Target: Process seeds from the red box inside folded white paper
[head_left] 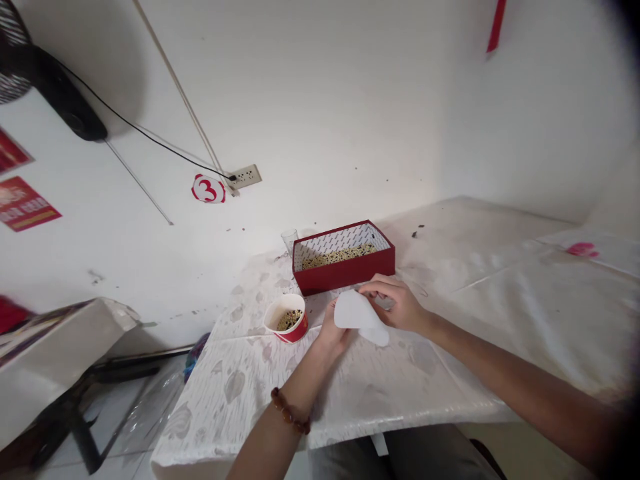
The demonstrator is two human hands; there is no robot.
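Observation:
A thin white piece of paper or a flat pouch (353, 310) is held between my hands above the table, its lower right part folding down. My left hand (336, 333) grips it from the left, most of its fingers hidden behind the white piece. With bent fingers, my right hand (397, 305) pinches the upper right edge. Just beyond them stands a dark red open box (345, 275) with a patterned white lining, holding a layer of mixed pale and dark grains (340, 255). Left of my hands is a red and white paper tub (296, 331) with similar grains (289, 320) inside.
A clear glass (289, 239) stands behind the box's left corner. The patterned white tablecloth (225, 413) covers the table, which meets the wall at the back. Small dark bits (417, 231) lie right of the box. Another covered table (60, 360) is at lower left.

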